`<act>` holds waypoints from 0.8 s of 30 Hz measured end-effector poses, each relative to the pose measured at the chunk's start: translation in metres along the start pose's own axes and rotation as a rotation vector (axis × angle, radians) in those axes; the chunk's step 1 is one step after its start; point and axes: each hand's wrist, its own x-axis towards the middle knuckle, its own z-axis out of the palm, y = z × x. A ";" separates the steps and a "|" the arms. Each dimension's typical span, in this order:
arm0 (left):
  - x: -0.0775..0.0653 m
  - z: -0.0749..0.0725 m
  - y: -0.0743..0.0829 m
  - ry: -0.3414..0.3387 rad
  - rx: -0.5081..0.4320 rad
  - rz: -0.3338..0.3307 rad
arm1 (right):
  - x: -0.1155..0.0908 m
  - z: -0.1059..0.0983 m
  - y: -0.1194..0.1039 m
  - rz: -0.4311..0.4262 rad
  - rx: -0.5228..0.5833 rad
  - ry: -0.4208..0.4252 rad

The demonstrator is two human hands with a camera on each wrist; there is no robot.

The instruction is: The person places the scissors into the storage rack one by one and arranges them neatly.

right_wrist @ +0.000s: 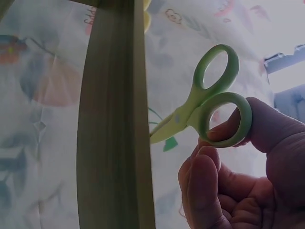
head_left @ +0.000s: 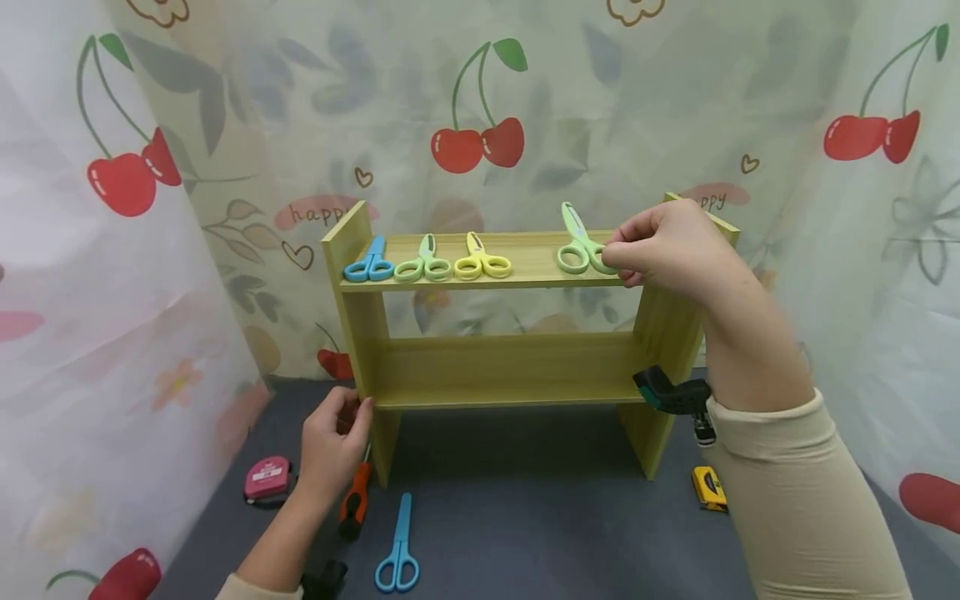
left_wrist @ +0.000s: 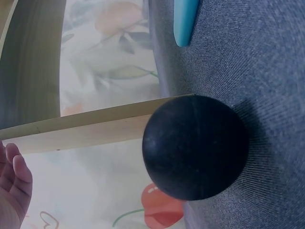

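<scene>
A pair of light green scissors [head_left: 576, 242] is pinched by one finger loop between the thumb and fingers of my right hand [head_left: 663, 246], over the right part of the top shelf [head_left: 534, 258]. Its blades point up and away; in the right wrist view the green scissors [right_wrist: 209, 102] overlap the board's edge. Left of them on that shelf stand blue scissors [head_left: 369, 262], green scissors [head_left: 423, 260] and yellow scissors [head_left: 480, 260]. My left hand [head_left: 332, 446] holds the front edge of the wooden rack's left side panel [head_left: 352, 333], level with the lower shelf [head_left: 510, 375].
On the dark grey table lie blue scissors [head_left: 400, 546], an orange-and-black screwdriver [head_left: 356, 500] and a pink tape measure [head_left: 267, 478]. A yellow tape measure [head_left: 708, 488] lies at the right. A black rounded end [left_wrist: 195, 148] looms in the left wrist view. Cherry-print curtains [head_left: 480, 108] surround the table.
</scene>
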 end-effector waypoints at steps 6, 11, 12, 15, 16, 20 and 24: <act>0.002 -0.001 0.001 -0.001 -0.015 -0.006 | 0.024 0.012 -0.011 0.005 -0.018 -0.078; 0.003 0.000 0.001 0.002 -0.015 0.012 | 0.037 0.022 -0.014 0.015 -0.014 -0.105; 0.003 0.000 0.000 0.002 -0.012 0.010 | 0.039 0.023 -0.014 0.016 -0.020 -0.108; 0.001 0.001 -0.008 0.005 0.016 0.006 | 0.043 0.027 -0.014 0.011 -0.068 -0.116; 0.000 0.002 -0.012 0.007 0.027 0.004 | 0.044 0.028 -0.014 0.010 -0.089 -0.119; -0.007 0.006 -0.030 0.016 0.054 0.007 | 0.046 0.030 -0.015 0.006 -0.154 -0.139; -0.010 0.006 -0.039 0.010 0.047 0.001 | 0.044 0.029 -0.016 0.016 -0.159 -0.143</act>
